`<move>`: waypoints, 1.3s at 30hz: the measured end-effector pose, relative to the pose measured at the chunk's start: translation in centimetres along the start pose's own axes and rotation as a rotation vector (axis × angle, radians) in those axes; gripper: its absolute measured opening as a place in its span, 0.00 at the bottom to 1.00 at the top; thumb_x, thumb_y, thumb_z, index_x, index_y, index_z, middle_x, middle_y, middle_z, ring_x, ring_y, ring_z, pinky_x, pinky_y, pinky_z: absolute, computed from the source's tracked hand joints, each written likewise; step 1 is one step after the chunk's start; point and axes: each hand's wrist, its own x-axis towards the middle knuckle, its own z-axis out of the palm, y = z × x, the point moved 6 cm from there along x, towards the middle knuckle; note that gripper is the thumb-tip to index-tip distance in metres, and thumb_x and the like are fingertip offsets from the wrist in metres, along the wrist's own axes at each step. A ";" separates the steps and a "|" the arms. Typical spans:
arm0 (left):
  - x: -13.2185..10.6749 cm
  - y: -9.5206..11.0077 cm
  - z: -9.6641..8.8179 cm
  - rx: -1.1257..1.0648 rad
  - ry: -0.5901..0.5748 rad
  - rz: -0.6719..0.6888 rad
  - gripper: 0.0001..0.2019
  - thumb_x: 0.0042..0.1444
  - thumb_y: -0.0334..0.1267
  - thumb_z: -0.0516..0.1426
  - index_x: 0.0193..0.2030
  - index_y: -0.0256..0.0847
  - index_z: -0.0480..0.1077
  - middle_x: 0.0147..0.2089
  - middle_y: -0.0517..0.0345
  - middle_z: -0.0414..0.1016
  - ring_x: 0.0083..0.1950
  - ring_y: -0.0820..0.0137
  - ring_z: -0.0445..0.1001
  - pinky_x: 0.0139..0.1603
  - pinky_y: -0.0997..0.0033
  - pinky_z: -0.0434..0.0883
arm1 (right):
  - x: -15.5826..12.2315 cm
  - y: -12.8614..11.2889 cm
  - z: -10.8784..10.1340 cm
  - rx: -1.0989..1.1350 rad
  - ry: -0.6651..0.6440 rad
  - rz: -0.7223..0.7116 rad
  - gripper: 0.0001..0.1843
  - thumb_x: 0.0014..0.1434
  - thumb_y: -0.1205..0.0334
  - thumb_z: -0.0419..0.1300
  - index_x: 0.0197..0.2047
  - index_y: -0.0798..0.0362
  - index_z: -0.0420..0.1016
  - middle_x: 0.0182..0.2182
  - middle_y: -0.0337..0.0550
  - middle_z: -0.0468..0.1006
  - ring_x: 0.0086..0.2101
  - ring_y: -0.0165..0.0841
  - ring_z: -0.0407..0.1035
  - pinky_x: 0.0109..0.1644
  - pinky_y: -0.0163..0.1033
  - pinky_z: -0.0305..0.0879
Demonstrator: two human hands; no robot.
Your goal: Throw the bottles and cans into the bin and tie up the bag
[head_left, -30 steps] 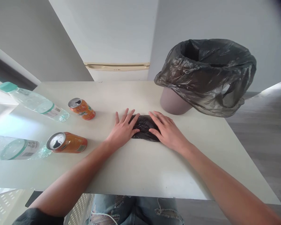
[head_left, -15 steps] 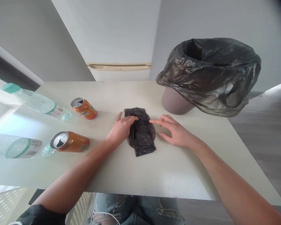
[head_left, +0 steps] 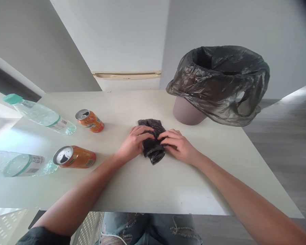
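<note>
A crumpled black plastic bag point(head_left: 154, 149) lies on the white table between my hands. My left hand point(head_left: 137, 141) grips its left side, fingers curled over the top. From the right, my right hand point(head_left: 177, 144) pinches the opposite side, its fingertips close to those of the left. The bag is bunched and narrow in the middle, and parts of it are hidden under my fingers. To the left of my left hand stand two orange drink cans, a nearer can point(head_left: 78, 157) and a farther can point(head_left: 90, 121), both with opened tops.
Clear plastic bottles, one with a green cap point(head_left: 40, 114) and another closer bottle point(head_left: 22, 165), are at the table's left. A mauve bin point(head_left: 187, 110) lined with a black bag point(head_left: 219, 85) stands at the back right. Behind the table is a white fridge point(head_left: 127, 41).
My right hand has moved left onto the bag and closed on its edge. The bag's right side is now gathered inward, making it narrower.
</note>
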 end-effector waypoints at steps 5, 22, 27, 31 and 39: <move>-0.3 1.3 0.9 -0.023 -0.098 0.005 0.28 0.52 0.23 0.59 0.61 0.40 0.71 0.62 0.43 0.77 0.64 0.51 0.74 0.69 0.47 0.71 | -0.3 2.2 -1.2 0.302 0.186 0.346 0.16 0.74 0.47 0.57 0.45 0.49 0.78 0.36 0.42 0.82 0.37 0.38 0.75 0.44 0.43 0.71; -0.7 -0.8 1.2 -0.224 0.155 -0.425 0.05 0.65 0.37 0.59 0.42 0.45 0.65 0.28 0.68 0.66 0.26 0.73 0.67 0.30 0.73 0.66 | -0.2 -1.9 0.4 -0.273 -0.004 -0.106 0.28 0.76 0.48 0.54 0.76 0.41 0.65 0.75 0.48 0.65 0.75 0.51 0.56 0.78 0.64 0.54; -0.7 -0.5 0.8 -0.026 0.220 -0.379 0.16 0.62 0.28 0.59 0.55 0.45 0.67 0.44 0.57 0.74 0.39 0.67 0.76 0.44 0.65 0.77 | 0.6 -0.3 3.4 -0.311 -0.194 -0.059 0.33 0.80 0.53 0.46 0.82 0.53 0.52 0.79 0.53 0.57 0.78 0.47 0.51 0.81 0.65 0.49; -0.4 0.1 1.1 0.140 0.153 -0.243 0.12 0.67 0.28 0.58 0.54 0.44 0.75 0.61 0.47 0.74 0.59 0.57 0.75 0.63 0.53 0.76 | 0.7 0.0 3.5 -0.308 -0.174 -0.050 0.32 0.79 0.52 0.49 0.81 0.52 0.56 0.76 0.56 0.62 0.76 0.49 0.56 0.80 0.66 0.54; -0.6 -0.3 1.6 0.076 0.118 -0.305 0.09 0.68 0.30 0.58 0.51 0.43 0.76 0.57 0.52 0.80 0.54 0.61 0.81 0.56 0.60 0.80 | 0.9 0.0 3.3 -0.426 -0.148 -0.030 0.38 0.78 0.47 0.51 0.83 0.54 0.51 0.81 0.53 0.48 0.80 0.49 0.41 0.82 0.65 0.47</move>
